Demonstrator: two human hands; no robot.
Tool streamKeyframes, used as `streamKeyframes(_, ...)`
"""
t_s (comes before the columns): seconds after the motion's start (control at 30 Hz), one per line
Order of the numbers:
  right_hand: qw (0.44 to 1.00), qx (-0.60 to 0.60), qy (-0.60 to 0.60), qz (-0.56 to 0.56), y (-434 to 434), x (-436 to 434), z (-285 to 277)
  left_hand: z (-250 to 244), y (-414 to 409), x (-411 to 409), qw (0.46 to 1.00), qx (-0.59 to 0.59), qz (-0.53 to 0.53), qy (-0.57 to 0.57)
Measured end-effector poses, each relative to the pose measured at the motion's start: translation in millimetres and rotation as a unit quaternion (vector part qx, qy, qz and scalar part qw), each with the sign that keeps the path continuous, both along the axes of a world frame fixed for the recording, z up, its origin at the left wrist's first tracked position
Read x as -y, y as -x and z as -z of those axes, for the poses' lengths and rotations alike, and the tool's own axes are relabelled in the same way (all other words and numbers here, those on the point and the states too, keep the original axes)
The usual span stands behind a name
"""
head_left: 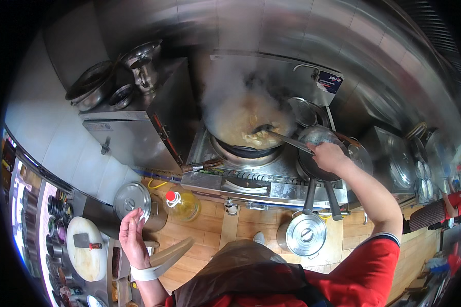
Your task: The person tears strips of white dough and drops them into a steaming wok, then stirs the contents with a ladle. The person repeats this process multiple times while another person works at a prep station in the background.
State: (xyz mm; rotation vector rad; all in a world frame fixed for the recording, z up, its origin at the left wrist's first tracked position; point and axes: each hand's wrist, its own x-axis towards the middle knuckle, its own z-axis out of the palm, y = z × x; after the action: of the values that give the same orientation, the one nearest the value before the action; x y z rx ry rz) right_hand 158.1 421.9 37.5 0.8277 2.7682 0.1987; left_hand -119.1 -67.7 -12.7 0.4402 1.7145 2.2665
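Observation:
My right hand is closed around the long metal handle of a wok ladle. The ladle's dark bowl dips into a large wok, among pale pieces of food in a brownish broth. Thick steam hides the wok's far rim. My left hand hangs in the air at the left, palm turned up and fingers loosely bent, with nothing visible in it. It wears a white band at the wrist. Below it in the picture stands a round white cutting board with a cleaver lying on it.
Pans with dark handles sit right of the wok, under my forearm. A brush lies on the stove's front edge. On the floor stand an oil jug and lidded pots. Another person is at far right.

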Motion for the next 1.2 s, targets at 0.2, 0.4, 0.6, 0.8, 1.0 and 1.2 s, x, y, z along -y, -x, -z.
streamKeyframes(0.2, 0.995, 0.029, -0.081, -0.043, 9, 19, 8, 7, 0, 1, 1.000, 0.013, -0.010, 0.004)
streamKeyframes(0.4, 0.992, 0.008, -0.115, -0.044, 39, 5, 65, 2, -3, -5, 1.000, 0.010, -0.017, -0.004)
streamKeyframes(0.6, 0.995, -0.017, -0.091, -0.021, 70, -28, 94, 6, -9, 3, 0.999, 0.013, -0.035, -0.001)
streamKeyframes(0.8, 0.995, -0.047, -0.083, -0.005, 112, -30, 114, 1, -16, 0, 0.999, 0.007, -0.032, -0.010)
streamKeyframes(1.0, 0.998, -0.040, -0.058, 0.001, 103, -22, 109, -1, -19, 11, 1.000, -0.006, -0.027, -0.008)
streamKeyframes(1.2, 0.999, 0.002, -0.045, 0.014, 69, -2, 86, -1, -16, 13, 1.000, -0.009, -0.005, -0.013)
